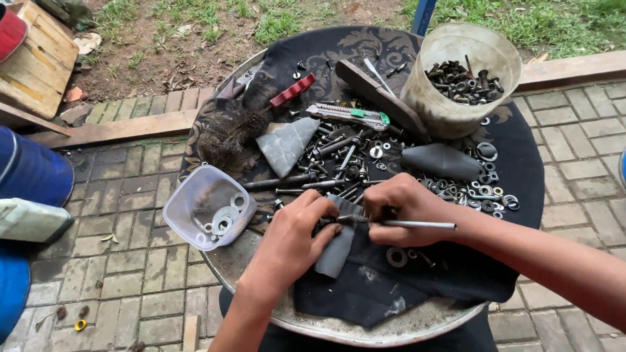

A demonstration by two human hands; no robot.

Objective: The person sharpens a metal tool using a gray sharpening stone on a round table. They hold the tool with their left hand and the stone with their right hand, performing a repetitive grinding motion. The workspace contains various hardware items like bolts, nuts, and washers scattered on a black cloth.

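Note:
My right hand [405, 207] grips a long metal bolt [420, 225] whose shaft sticks out to the right. My left hand [295, 236] pinches a strip of grey sandpaper [334, 251] around the bolt's other end, between both hands. They work over a dark patterned cloth [385, 287] spread on a round metal tray [261, 277]. Beyond my fingers lies a heap of bolts, nuts and washers [339, 163].
A small clear plastic tub [207, 205] with washers leans at the tray's left edge. A large translucent bucket [460, 78] of bolts stands at the back right. A utility knife [349, 115], wooden stick [381, 98], red handle [293, 89], brush [228, 133] and grey sandpaper pieces [287, 143] lie on the cloth. Blue drum [29, 173] at left.

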